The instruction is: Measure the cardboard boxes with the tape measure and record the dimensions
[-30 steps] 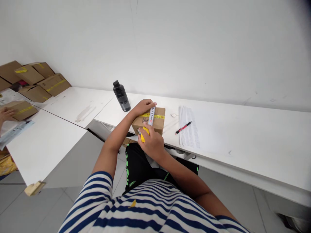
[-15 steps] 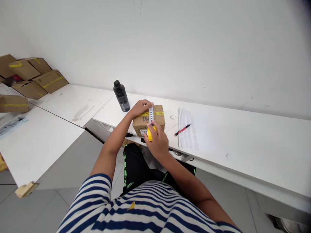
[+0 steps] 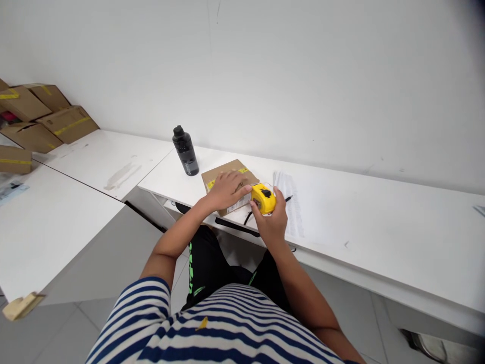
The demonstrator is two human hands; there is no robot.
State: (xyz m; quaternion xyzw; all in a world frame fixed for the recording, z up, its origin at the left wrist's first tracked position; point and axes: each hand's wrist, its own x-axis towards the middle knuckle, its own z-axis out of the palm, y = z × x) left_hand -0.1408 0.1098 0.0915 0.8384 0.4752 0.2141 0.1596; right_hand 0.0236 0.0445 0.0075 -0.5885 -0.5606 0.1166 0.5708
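A small cardboard box (image 3: 228, 168) with yellow tape lies on the white table, now turned at an angle. My left hand (image 3: 227, 190) rests on its top with the fingers stretched out, its thumb reaching to the edge of a yellow tape measure (image 3: 264, 198). That tape measure is gripped in my right hand (image 3: 275, 218) just right of the box; no blade is seen drawn out. Behind my right hand, a pen (image 3: 289, 198) shows only its dark end over the printed sheets (image 3: 293, 222).
A dark water bottle (image 3: 185, 151) stands left of the box, near the wall. Several cardboard boxes (image 3: 70, 124) are piled on the left-hand table (image 3: 68, 202). A black strip (image 3: 237, 227) runs along the front below the tabletop.
The blade, stretched across the box top before, no longer shows. My right hand has moved right with the tape measure. The box has turned, and my left hand now lies flatter on it.
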